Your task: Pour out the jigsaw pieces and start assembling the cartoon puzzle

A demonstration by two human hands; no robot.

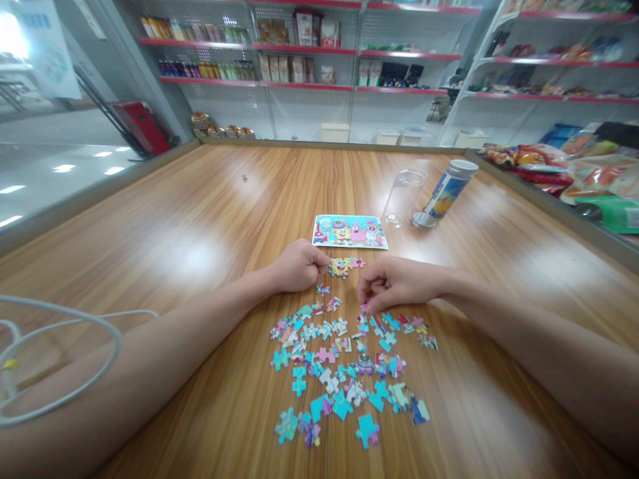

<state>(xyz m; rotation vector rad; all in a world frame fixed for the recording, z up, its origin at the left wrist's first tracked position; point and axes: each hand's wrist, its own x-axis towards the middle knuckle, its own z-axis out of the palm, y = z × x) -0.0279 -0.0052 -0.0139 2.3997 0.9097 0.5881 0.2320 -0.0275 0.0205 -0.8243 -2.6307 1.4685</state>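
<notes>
My left hand is closed, with its fingertips at the left edge of a small group of joined jigsaw pieces, yellow and pink. My right hand pinches a pink puzzle piece just above the loose pieces. Behind the joined group lies a reference picture card with cartoon figures on a light blue ground. A single loose piece rests between my hands. Nearer to me, many loose puzzle pieces are spread over the wooden table, mostly turquoise, pink and white.
A clear plastic cylinder and a blue and yellow tube stand behind my right hand, with a metal lid beside them. A white cable loops over my left forearm. Snack bags lie at the right edge.
</notes>
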